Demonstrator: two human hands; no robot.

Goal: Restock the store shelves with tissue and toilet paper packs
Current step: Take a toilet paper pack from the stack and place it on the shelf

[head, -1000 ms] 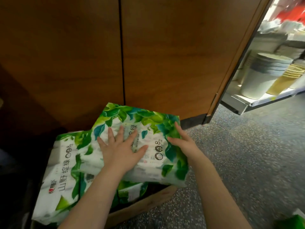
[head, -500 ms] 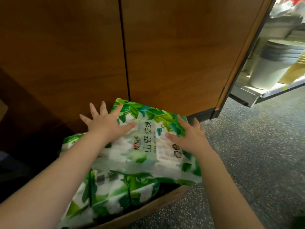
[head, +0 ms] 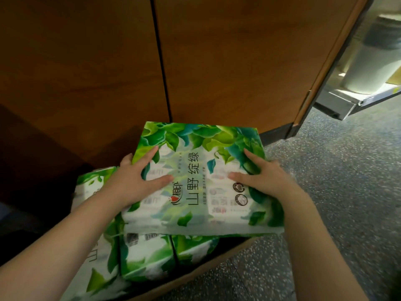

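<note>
Head view: the left hand (head: 132, 181) and right hand (head: 264, 181) are clasping the top tissue pack (head: 201, 181) by its opposite short ends, long axis running left-right, above packs in the cardboard box (head: 195, 276); both equally near.

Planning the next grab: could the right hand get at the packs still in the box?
Probably not yet: the top pack, held by the right hand, lies over the lower packs.
</note>
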